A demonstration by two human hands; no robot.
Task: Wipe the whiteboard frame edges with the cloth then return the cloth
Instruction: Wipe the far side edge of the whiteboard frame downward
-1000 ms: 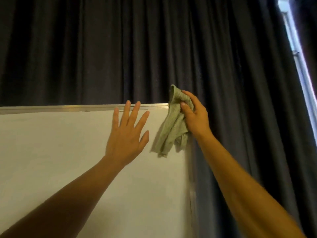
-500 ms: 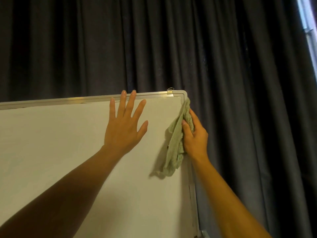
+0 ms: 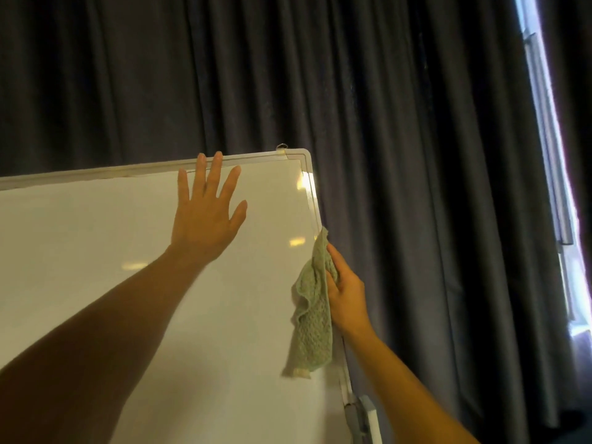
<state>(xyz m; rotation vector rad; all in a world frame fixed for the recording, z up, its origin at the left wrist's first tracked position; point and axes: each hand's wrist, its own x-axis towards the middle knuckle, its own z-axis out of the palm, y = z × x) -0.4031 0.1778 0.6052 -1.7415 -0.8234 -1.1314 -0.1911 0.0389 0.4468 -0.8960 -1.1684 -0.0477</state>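
Behind everything hangs a dark curtain (image 3: 400, 123) in heavy folds, filling the view from 9 o'clock over 12 to 3 o'clock. At about 2 o'clock a narrow strip of bright window (image 3: 551, 174) shows beside the curtain's edge.

Next in size is the whiteboard (image 3: 96, 251), which takes the lower left part, from 6 to 9 o'clock. It stands slightly tilted in the view, and its white face carries a few small light reflections. Its frame (image 3: 312, 200) is a pale metal band; the top edge runs from 9 o'clock toward the centre, turns at a rounded corner just above the centre, and the right edge goes down toward 5 o'clock. A small metal ring (image 3: 282, 145) sits on top of the frame near this corner.

Two bare arms reach up from the bottom of the view. The left hand (image 3: 208, 216) lies flat on the board face at about 10 o'clock from the centre, fingers straight and spread, with two fingertips touching the top frame band. The right hand (image 3: 346, 293) is at about 4 o'clock from the centre, against the right frame edge, its fingers and thumb curled round the cloth (image 3: 312, 318). This cloth is green-grey with a waffle texture; its upper part is bunched in the hand against the frame edge, and the rest hangs down loose over the board face just beside that edge.
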